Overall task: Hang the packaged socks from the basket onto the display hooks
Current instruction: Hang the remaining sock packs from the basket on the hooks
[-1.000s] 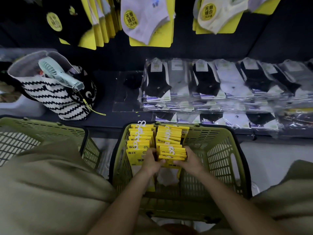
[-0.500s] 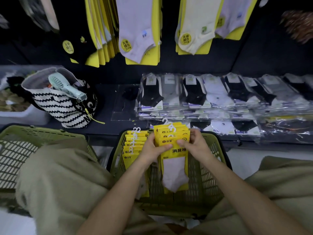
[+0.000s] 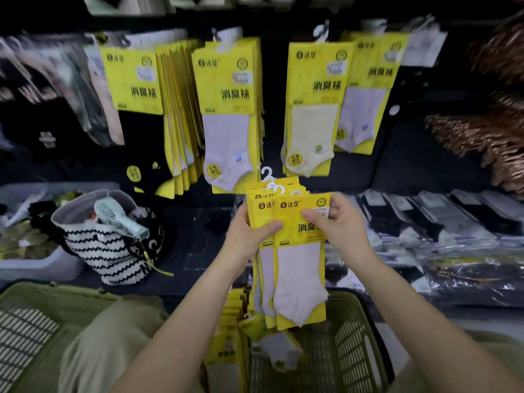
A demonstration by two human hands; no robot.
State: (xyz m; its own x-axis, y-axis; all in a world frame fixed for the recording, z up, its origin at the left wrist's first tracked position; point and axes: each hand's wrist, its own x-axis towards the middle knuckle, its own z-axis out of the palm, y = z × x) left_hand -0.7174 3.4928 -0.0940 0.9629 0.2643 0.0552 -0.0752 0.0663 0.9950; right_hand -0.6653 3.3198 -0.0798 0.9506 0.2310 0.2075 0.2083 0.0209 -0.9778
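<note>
A stack of yellow-carded sock packs [image 3: 297, 259] with white plastic hangers is held upright above the green basket [image 3: 348, 350]. My left hand [image 3: 249, 236] grips the stack's left edge, thumb across the front. My right hand [image 3: 337, 219] pinches the upper right corner of the front pack. More yellow packs [image 3: 229, 330] stand in the basket's left side. On the dark wall above, yellow sock packs hang from display hooks: one group [image 3: 229, 114] left of centre, another [image 3: 314, 109] to the right, more [image 3: 136, 80] at far left.
A black-and-white zigzag bag [image 3: 113, 251] with a pale handheld fan [image 3: 122, 219] sits on the shelf at left. Clear-wrapped sock packs [image 3: 442, 222] lie in rows on the shelf at right. A second green basket [image 3: 31, 316] is at lower left. My knees flank the basket.
Both hands lifted the stack of sock packs out of the basket and raised it toward the wall. The view tilted upward, bringing the hanging packs into sight.
</note>
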